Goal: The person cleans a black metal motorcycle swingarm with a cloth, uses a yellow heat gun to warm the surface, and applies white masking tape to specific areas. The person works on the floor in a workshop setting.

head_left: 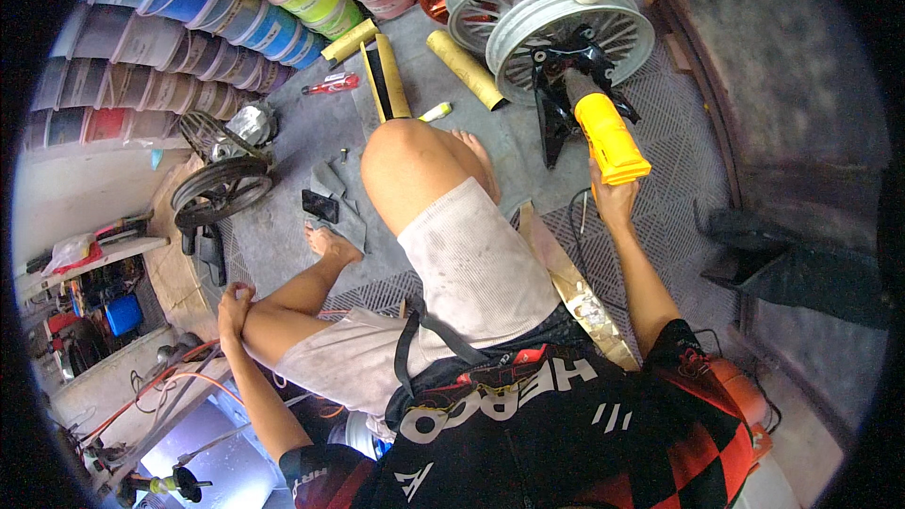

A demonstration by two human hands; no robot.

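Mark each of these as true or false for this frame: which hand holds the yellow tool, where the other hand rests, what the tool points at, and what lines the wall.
1. The right hand holds a yellow tool. True.
2. The left hand grips a silver wheel rim. False: it rests on the person's own left knee.
3. The tool's tip points at a black part standing in front of the silver rim. True.
4. The floor is bare of any tubes. False: yellowish cardboard tubes lie on it.
5. Stacked coloured buckets line the wall at upper left. True.
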